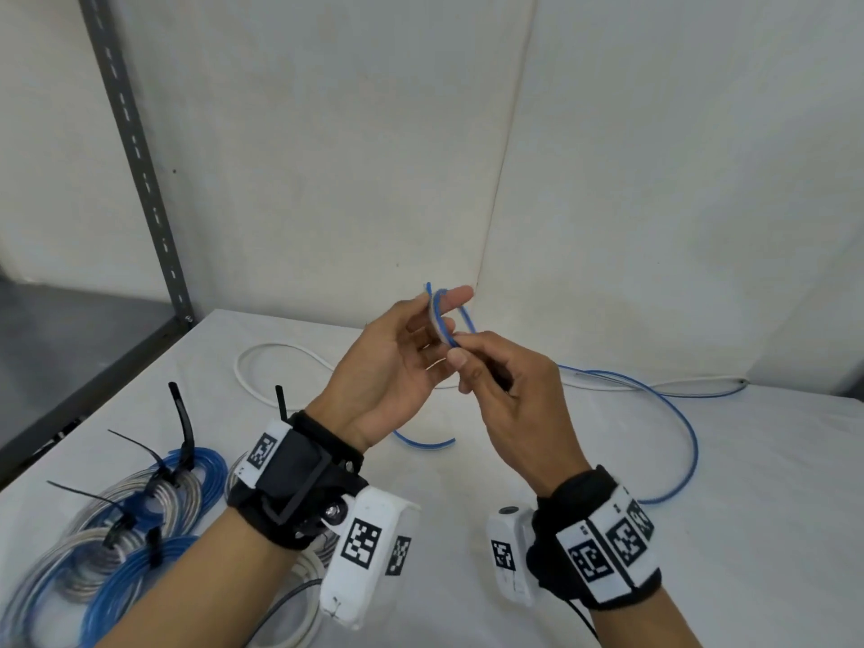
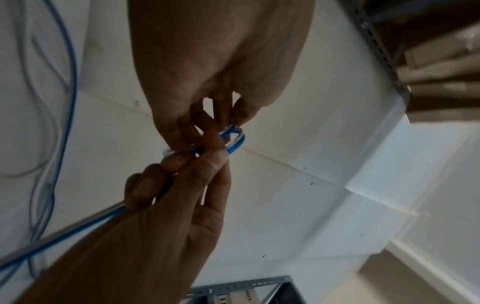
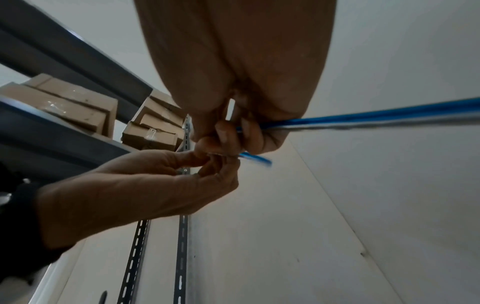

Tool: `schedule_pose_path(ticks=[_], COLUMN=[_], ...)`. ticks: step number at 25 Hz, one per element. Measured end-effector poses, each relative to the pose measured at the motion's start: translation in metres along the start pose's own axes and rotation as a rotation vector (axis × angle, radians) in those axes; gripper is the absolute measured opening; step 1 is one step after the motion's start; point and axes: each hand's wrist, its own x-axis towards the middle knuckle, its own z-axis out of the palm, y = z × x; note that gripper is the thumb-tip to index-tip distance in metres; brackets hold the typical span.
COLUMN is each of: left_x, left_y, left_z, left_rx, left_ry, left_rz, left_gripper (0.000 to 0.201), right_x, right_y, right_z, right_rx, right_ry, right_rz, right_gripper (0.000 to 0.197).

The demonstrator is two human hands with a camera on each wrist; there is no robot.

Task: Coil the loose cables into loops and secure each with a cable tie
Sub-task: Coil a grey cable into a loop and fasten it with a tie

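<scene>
Two hands, one cable: both meet in the air above the white table (image 1: 467,530), each on the blue cable (image 1: 673,413)
Left hand: left hand (image 1: 397,362) is raised palm-up with the first small turns of the cable wrapped round its extended fingers (image 1: 456,294), which curl loosely about those turns; thumb and fingertips pinch them in the left wrist view
Right hand: right hand (image 1: 509,399) pinches the cable just beside the left fingers between thumb and forefinger, the other fingers curled under
Key relation: the free length leaves the right hand, drops to the table and runs away to the person's right in a wide bend, so slack must feed in from the right; the right hand is the nearer to it
Long axis: the started loop stands roughly upright across the left fingers; the taut run in the right wrist view goes out sideways from the grip
Judgement: coiling looks only just begun, most of the cable lies uncoiled
Other items: white cable (image 1: 280,353) lies loose behind the hands; finished coils (image 1: 140,530) with black cable ties (image 1: 187,437) sit at the near left
Hard to tell: the number of turns on the fingers is unclear, the short blue end near the grip is blurred, and the cable's far end is not made out
</scene>
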Motion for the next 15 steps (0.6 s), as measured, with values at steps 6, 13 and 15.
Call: schedule_pose_path(ticks=[6,13,15], left_x=[0.0012,-0.0003,-0.0009], left_y=[0.0000,-0.0011,-0.0033], left_z=[-0.0049,-0.0035,0.0006], left_rx=[0.180,0.349,0.283], left_ry=[0.064,0.090,0.120], left_rz=[0.019,0.099,0.094], left_gripper=[0.034,0.039,0.038], right_x=[-0.0012,-0.0034,-0.0043], right_y=[-0.0027,-0.0025,-0.0057], right_z=[0.0023,0.0039,0.0058], right_rx=[-0.108,-0.144,-0.098], right_ry=[-0.061,-0.130,-0.152], right_rz=[0.006,0.075,0.140], right_gripper=[0.012,0.010,0.014])
